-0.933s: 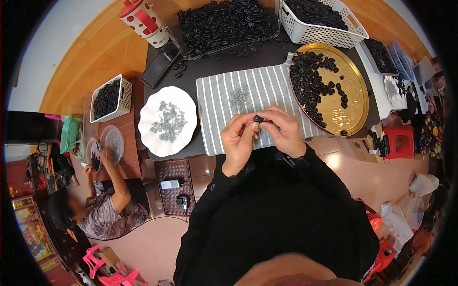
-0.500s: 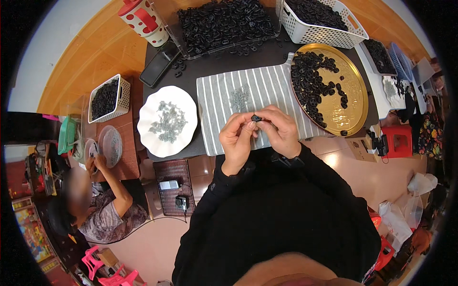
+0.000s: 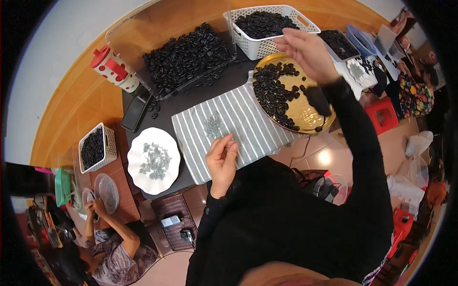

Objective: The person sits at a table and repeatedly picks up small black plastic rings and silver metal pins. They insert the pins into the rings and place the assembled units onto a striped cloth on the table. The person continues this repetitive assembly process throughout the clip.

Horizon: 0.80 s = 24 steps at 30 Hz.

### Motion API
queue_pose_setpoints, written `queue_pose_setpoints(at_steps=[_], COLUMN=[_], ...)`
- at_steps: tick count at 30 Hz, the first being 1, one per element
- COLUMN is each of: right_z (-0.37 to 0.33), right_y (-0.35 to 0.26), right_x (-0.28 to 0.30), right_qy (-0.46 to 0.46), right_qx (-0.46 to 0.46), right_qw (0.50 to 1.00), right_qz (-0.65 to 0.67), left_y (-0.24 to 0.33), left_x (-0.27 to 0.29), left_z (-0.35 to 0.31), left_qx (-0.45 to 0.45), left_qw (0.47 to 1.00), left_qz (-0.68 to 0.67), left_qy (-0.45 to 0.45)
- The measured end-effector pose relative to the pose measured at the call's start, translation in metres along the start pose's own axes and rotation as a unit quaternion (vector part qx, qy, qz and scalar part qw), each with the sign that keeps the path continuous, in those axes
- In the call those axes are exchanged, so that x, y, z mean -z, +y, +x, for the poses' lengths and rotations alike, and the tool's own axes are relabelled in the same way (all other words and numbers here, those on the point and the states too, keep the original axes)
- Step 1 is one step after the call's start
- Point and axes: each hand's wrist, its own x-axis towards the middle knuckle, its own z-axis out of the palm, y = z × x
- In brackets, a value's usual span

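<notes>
My left hand (image 3: pixel 222 162) is over the near edge of a grey-and-white striped cloth (image 3: pixel 248 119), thumb and fingers curled together; whatever they hold, if anything, is too small to make out. Beyond it on the cloth lies a small pile of tiny greyish, clear-looking pieces (image 3: pixel 213 126). My right hand (image 3: pixel 305 52) is raised over the far rim of a round gold tray (image 3: pixel 305 112), close to a white perforated basket (image 3: pixel 265 46). Its fingers stretch out to the left with nothing visible in them. Small black oval parts with holes (image 3: pixel 272 88) cover the tray's left side. A dark object (image 3: pixel 318 101) hangs below my right wrist.
A clear bin (image 3: pixel 160 93) of black parts stands behind the cloth. Left of it are a polka-dot cup (image 3: pixel 117 71) and a phone (image 3: pixel 137 108). A scalloped white plate (image 3: pixel 136 155) holds more greyish pieces. Another person (image 3: pixel 112 243) works at a table on the left.
My hands have parted from a small black part they held together. My right hand has swung up and right to the basket; my left stays by the cloth. The view has turned.
</notes>
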Motion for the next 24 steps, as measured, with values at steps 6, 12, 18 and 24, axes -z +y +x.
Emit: queue_pose_setpoints(at_steps=[6,12,18,24], right_z=[-0.019,-0.056,-0.050,-0.056], right_y=[0.017,0.048,0.069,0.058], right_x=[0.062,0.091,0.084,0.078], right_qy=[-0.104,-0.189,-0.202,-0.308], right_qx=[-0.135,-0.049,0.066,-0.040], right_qw=[0.940,0.833,0.747,0.783], right_qz=[-0.294,-0.517,-0.630,-0.538], left_y=[0.001,-0.001,0.004,0.001], left_x=[-0.004,-0.002,-0.007,-0.008], left_z=[-0.001,0.000,0.001,0.000], left_qx=[-0.030,-0.006,-0.005,-0.004], left_qw=[0.999,0.998,0.998,0.998], left_qz=[0.034,0.062,0.064,0.064], left_qy=[0.009,-0.008,-0.001,0.001])
